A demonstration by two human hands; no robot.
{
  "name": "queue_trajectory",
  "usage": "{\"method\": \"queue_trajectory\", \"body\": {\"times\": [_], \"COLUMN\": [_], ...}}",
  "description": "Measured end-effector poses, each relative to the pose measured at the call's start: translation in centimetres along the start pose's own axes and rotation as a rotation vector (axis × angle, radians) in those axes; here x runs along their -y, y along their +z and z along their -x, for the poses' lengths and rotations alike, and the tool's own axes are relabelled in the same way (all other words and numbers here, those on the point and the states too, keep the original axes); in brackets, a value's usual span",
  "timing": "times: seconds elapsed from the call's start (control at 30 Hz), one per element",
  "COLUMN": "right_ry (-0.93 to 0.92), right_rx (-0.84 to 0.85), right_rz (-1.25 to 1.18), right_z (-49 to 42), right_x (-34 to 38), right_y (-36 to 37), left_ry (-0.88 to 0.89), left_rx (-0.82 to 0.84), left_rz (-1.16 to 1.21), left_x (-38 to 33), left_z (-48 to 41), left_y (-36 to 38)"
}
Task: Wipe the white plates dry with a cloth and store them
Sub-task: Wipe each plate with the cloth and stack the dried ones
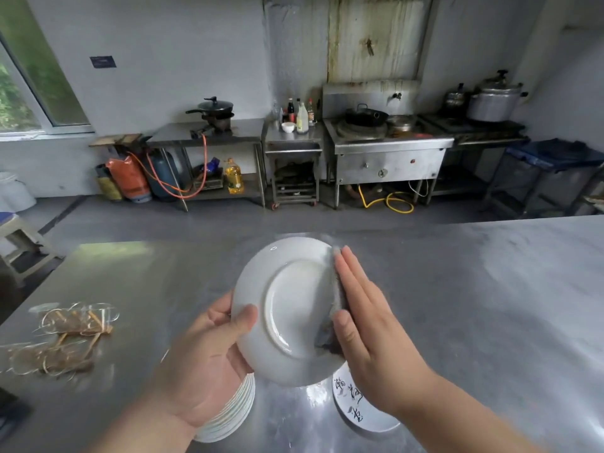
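Observation:
My left hand (209, 351) grips a white plate (287, 308) by its left rim, thumb on the underside, holding it tilted above the steel table (457, 305) with its underside toward me. My right hand (362, 315) presses a grey cloth (335, 308) flat against the plate's right side, fingers straight. Below my left hand stands a stack of several white plates (232, 416), partly hidden by my wrist. One more white plate with black writing (356, 407) lies on the table under my right forearm.
Clear plastic wrappers with brown bands (68, 335) lie at the table's left. Across the floor stand steel benches, a wok stove (385, 138), pots, bottles and a gas cylinder (130, 178). A stool (16, 237) stands at the far left.

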State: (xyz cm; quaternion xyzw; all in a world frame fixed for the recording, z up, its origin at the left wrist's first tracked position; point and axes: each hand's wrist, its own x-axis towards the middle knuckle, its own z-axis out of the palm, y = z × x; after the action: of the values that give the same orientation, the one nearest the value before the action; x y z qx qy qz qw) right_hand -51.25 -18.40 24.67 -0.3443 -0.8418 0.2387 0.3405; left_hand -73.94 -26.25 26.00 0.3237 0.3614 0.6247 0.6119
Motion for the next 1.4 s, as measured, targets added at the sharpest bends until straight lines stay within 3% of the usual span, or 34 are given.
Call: {"method": "queue_trajectory", "body": {"times": [0.1,0.27,0.5,0.67,0.87,1.07,1.17,1.3,1.4], "right_ry": [-0.011,-0.225,-0.005,0.066,-0.079,-0.307,-0.251,-0.033,0.066], "right_rx": [0.021,0.054,-0.260,-0.382,-0.149,0.099,0.057,-0.030,-0.061], "right_rz": [0.101,0.279,-0.049,-0.124,-0.051,0.392,0.415,0.146,0.086], "right_z": [0.0,-3.8,1.2,-0.3,-2.8,-6.0,-6.0,-2.7,0.0], "right_x": [-0.2,1.1,2.6,2.0,0.7,3.1,3.5,2.0,1.8], "right_y": [-0.1,-2.8,2.3,0.7,-2.4,-3.4,-2.9,-1.3,1.5], "left_ry": [-0.043,-0.038,0.166,0.061,-0.104,-0.197,-0.148,-0.016,-0.012], "left_rx": [0.053,0.157,-0.041,0.162,0.078,0.202,0.187,0.081,0.069], "left_rz": [0.016,0.045,0.097,0.004,-0.105,-0.140,-0.045,0.048,0.059], "left_x": [1.3,1.0,0.3,1.2,-2.3,-1.2,-0.5,-0.5,0.1], "left_z": [0.4,0.4,-0.6,0.1,-0.2,0.4,0.4,0.0,-0.2], "left_y": [-0.1,0.3,0.9,0.9,0.8,1.2,1.0,0.6,0.6]}}
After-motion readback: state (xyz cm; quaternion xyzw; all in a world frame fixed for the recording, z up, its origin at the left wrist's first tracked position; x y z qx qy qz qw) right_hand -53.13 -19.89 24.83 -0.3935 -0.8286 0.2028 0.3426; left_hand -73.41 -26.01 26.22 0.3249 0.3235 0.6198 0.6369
